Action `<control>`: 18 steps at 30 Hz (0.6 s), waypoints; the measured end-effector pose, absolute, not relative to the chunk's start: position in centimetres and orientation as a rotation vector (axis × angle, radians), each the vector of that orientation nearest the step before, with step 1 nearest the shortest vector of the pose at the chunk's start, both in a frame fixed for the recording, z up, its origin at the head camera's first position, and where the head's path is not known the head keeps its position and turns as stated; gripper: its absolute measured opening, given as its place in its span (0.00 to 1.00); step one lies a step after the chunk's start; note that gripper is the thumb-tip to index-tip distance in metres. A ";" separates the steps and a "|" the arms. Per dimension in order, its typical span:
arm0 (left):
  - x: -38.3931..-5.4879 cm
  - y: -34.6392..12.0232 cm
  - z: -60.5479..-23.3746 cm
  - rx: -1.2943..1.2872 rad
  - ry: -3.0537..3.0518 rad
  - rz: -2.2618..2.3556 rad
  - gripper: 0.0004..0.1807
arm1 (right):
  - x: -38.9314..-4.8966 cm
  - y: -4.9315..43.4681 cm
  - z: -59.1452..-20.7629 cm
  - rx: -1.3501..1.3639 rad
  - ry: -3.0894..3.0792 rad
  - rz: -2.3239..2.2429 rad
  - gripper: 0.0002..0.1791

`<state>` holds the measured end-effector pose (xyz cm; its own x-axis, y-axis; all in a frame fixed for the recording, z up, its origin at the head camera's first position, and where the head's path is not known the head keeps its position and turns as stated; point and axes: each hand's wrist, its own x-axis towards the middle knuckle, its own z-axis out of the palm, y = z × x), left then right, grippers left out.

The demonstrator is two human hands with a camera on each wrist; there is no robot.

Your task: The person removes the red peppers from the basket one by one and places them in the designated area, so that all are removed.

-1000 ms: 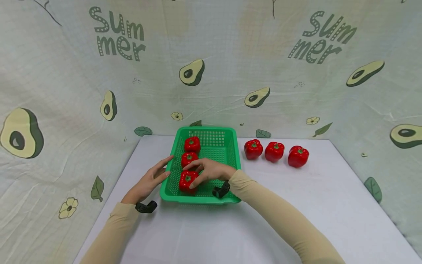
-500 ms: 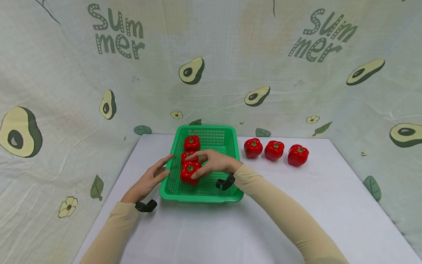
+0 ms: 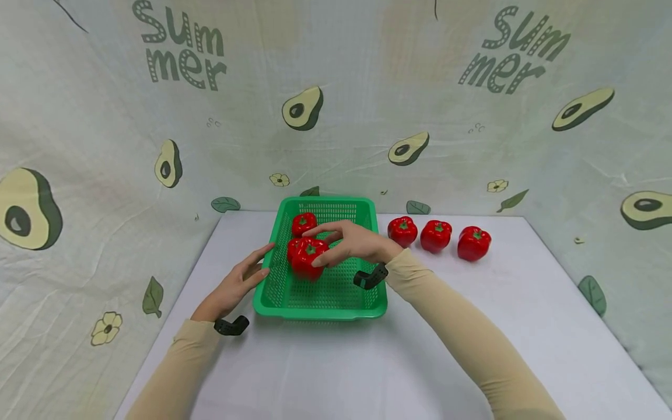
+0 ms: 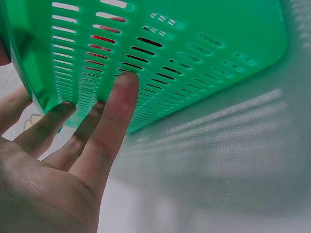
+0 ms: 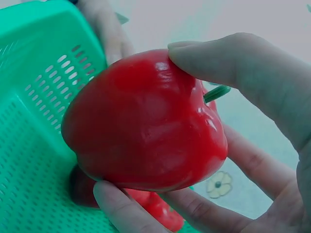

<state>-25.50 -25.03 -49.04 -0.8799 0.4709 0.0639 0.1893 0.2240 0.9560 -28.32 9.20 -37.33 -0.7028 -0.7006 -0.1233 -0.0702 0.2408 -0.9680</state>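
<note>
A red bell pepper with a green stem is held up in my right hand, over the green plastic basket. In the right wrist view the thumb presses the top side of this bell pepper and the fingers support it from below. Two more red peppers sit along the basket's left side: one at the back, and a second pepper partly hidden behind the held one. My left hand rests its extended fingers against the basket's left wall, seen as slotted green plastic in the left wrist view.
Three red bell peppers stand in a row right of the basket: a left one, a middle one and a right one. A white table lies under everything, with a printed cloth hanging behind.
My right hand has lifted the front pepper off the basket floor and moved it up and to the right. The left hand stays at the basket wall. The view has tilted down slightly.
</note>
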 end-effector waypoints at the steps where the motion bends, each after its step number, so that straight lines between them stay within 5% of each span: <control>1: -25.5 -25.0 -49.0 0.624 2.255 1.712 0.36 | -28.3 9.4 -37.1 -0.702 1.969 -1.501 0.37; 18: -25.7 -25.2 -49.0 0.643 2.247 1.709 0.36 | -28.5 13.9 -33.5 -0.659 1.909 -1.641 0.35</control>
